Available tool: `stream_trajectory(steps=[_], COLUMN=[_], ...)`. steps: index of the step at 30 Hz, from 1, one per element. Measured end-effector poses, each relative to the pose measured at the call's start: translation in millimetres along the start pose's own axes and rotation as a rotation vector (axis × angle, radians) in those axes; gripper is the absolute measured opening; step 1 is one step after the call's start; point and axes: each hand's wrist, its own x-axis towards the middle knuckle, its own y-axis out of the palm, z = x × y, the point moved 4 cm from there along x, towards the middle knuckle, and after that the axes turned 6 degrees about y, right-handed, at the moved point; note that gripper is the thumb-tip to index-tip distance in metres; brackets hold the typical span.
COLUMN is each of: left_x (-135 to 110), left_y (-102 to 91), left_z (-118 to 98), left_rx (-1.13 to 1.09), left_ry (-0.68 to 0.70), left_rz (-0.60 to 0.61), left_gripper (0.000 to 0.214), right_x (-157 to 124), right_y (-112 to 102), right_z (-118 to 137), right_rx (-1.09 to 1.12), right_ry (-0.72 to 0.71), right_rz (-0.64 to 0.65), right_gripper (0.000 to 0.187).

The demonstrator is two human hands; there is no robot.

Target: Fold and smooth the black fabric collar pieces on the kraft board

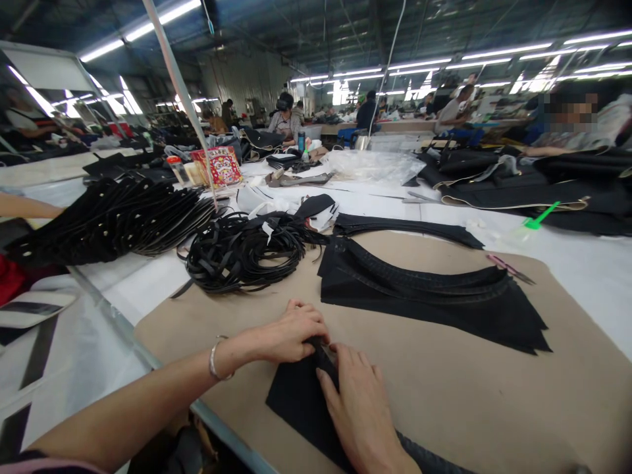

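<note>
A black fabric piece (pixel 296 395) with a curved strip along one edge lies on the tan work mat (pixel 474 388), near the front. My left hand (pixel 296 332) pinches the far end of its edge, fingers curled over it; a bracelet circles that wrist. Close beside it, my right hand (pixel 360 401) grips the same edge between thumb and fingers. The near part of the piece runs beneath my right hand and out of view. Beyond my hands is a stack of similar black fabric pieces (pixel 424 296) with curved edges.
A coil of black strips (pixel 247 253) sits at the mat's far left. Pink-handled scissors (pixel 511 268) lie by the stack. Black pieces (pixel 113 217) are piled at left, near another person's arm (pixel 29 206). A green-handled tool (pixel 540 217) and dark fabric (pixel 528 184) are at right.
</note>
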Motion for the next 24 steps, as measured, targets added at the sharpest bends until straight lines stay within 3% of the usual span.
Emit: stream_trajectory(steps=[4,13,19,24], left_x=[6,-2,-12,-21], left_y=[0.0,3.8,3.4,3.6], left_z=[3,6,4,6], left_rx=[-0.003,0.004,0.103,0.216], left_ry=[0.057,0.127,0.244,0.323], left_rz=[0.028,-0.018,-0.092,-0.065], left_gripper=[0.016,0.015,0.021,0.029], right_x=[6,-1,-12,-18], right_y=[4,12,17,19], right_z=[3,-1,-2,-3], right_rx=[0.026,0.177,0.162,0.121], right_ry=[-0.005,-0.036,-0.138,-0.210], right_rz=[0.011,0.011,-0.048,-0.089], right_gripper=[0.015,0.022,0.029,0.038])
